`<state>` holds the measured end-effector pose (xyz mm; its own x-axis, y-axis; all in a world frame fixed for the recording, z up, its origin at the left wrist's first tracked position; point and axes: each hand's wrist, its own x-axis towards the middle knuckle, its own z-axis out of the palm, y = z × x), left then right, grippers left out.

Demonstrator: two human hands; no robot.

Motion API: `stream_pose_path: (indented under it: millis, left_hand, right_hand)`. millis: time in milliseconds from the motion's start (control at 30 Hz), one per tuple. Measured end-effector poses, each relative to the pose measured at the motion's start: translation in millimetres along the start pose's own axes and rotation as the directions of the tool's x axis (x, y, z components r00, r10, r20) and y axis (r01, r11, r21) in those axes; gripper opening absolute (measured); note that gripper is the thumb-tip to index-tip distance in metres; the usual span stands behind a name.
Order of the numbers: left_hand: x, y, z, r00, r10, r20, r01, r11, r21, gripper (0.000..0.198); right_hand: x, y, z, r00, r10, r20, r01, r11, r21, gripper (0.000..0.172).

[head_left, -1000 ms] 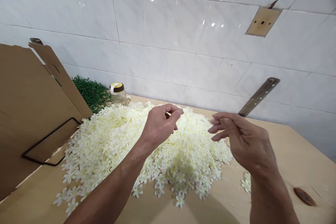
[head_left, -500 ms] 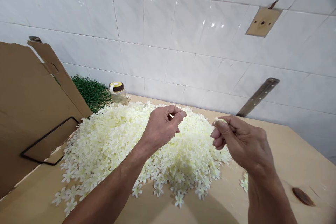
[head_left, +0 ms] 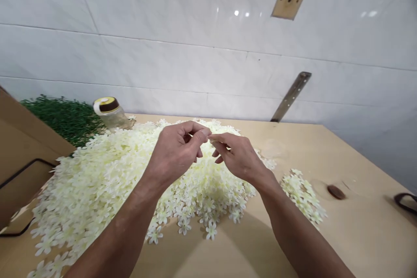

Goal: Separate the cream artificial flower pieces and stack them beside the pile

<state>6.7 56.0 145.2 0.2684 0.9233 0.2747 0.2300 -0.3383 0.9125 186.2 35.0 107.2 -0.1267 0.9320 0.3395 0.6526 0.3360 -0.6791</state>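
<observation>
Past the flower pile [head_left: 107,178] on the counter [head_left: 368,165] are a clear bottle [head_left: 114,117] with a brown-and-yellow lid, green foliage [head_left: 65,119] and, at left, a cardboard panel [head_left: 26,139]; the forearms hide part of the pile. Its blossoms are creamy white with splayed petals, heaped thickly (a smaller cluster [head_left: 302,195] lies beside the right forearm). Apart earlier, the left hand [head_left: 177,147] and right hand [head_left: 239,154] now meet at the fingertips; each grip is pinched together, on what I cannot tell.
</observation>
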Motion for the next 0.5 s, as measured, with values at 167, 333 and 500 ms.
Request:
stream_pose_path:
  millis: [167, 333, 500]
  left_hand:
    - [-2.6, 3.6, 3.7, 1.0, 0.013, 0.022, -0.015, 0.996, 0.088, 0.023]
    - [-6.1, 8.1, 5.4, 0.999, 0.038, -0.01, -0.036, 0.993, 0.115, 0.024]
    - [-6.7, 5.3, 7.6, 0.998, 0.066, 0.0, -0.065, 0.986, 0.154, 0.022]
  right_hand:
    - [-0.7, -3.7, -0.6, 0.999, -0.008, -0.034, 0.007, 1.0, -0.029, 0.024]
    - [-4.3, -8.8, -2.8, 0.999, -0.01, -0.044, 0.01, 1.0, 0.011, 0.039]
    - [-4.3, -5.5, 4.0, 0.996, -0.069, -0.054, 0.072, 0.996, 0.058, 0.03]
